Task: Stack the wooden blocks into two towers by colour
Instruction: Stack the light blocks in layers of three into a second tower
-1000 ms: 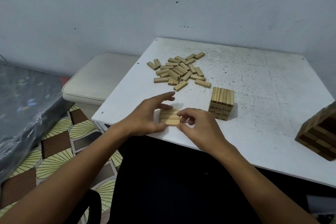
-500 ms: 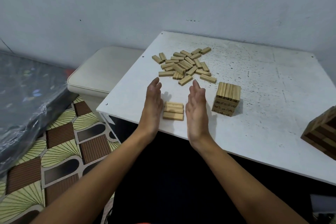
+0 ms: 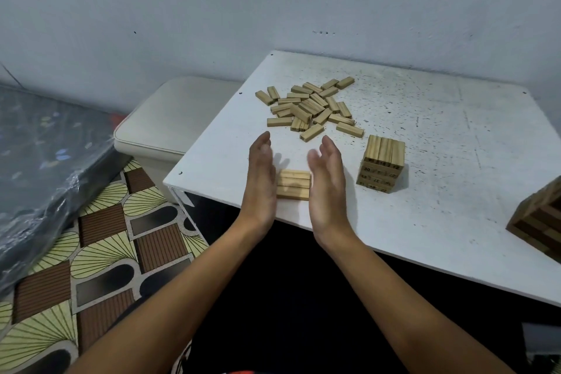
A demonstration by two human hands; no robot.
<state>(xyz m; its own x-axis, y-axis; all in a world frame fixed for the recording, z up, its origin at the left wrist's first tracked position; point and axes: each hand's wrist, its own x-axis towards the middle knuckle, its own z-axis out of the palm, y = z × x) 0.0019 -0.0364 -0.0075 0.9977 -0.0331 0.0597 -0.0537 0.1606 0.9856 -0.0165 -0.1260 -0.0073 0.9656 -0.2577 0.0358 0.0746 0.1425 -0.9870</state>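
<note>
White table (image 3: 455, 191); loose light blocks (image 3: 309, 106); three-block row (image 3: 294, 185); light tower (image 3: 382, 168); dark tower (image 3: 540, 222).

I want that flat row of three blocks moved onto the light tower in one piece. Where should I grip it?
Squeeze the row of three blocks at its two short-end faces, from left and right, so all three get clamped together. The left hand and right hand already flank those ends.
</note>
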